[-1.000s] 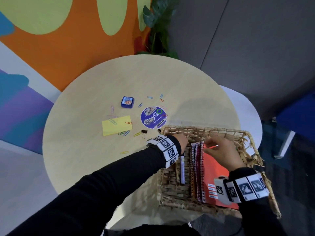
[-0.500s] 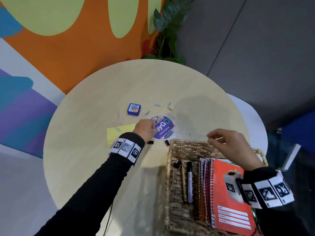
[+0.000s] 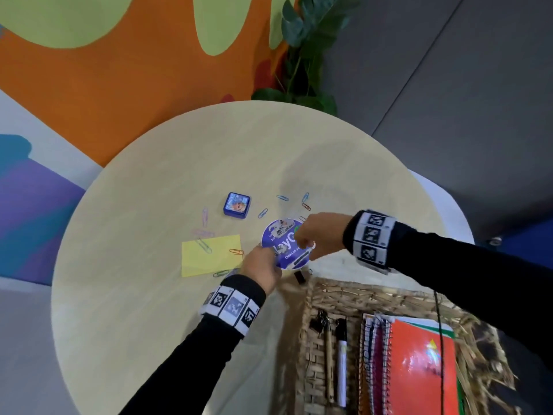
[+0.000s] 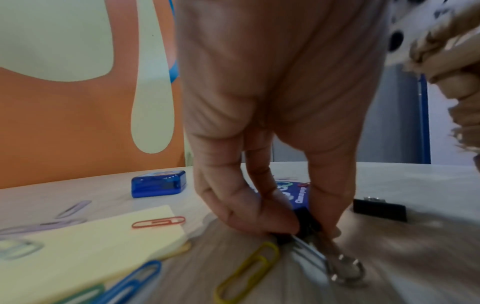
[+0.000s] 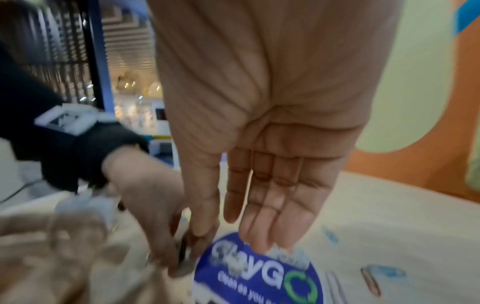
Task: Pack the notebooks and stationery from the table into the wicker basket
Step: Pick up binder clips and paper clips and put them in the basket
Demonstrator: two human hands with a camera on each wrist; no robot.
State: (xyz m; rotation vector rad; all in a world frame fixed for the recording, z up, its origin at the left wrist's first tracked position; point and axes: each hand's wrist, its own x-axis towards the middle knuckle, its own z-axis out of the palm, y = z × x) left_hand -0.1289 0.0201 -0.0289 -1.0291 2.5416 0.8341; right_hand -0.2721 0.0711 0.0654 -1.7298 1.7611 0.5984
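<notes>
While your left hand [image 4: 270,127] pinches a black binder clip [image 4: 306,224] between thumb and fingertips right down on the table [image 3: 149,295], your right hand [image 5: 265,127] reaches in beside it with fingers straight and relaxed, tips touching the round blue sticker [image 5: 259,273], grasping nothing. The clip sits at the sticker's near edge, its wire handles pointing toward you. A second black binder clip [image 4: 379,209] lies just to the right, close to the far left corner of the wicker basket [image 3: 308,354]. That basket stands at the table's near right edge, and it already carries the spiral notebooks [image 3: 419,366], a marker [image 3: 341,363] and more clips. Left of your hands, the yellow sticky notes [image 3: 209,256] lie flat, coloured paper clips [image 4: 246,271] scattered around them, and a small blue box [image 3: 237,205] sits farther toward the table's middle.
</notes>
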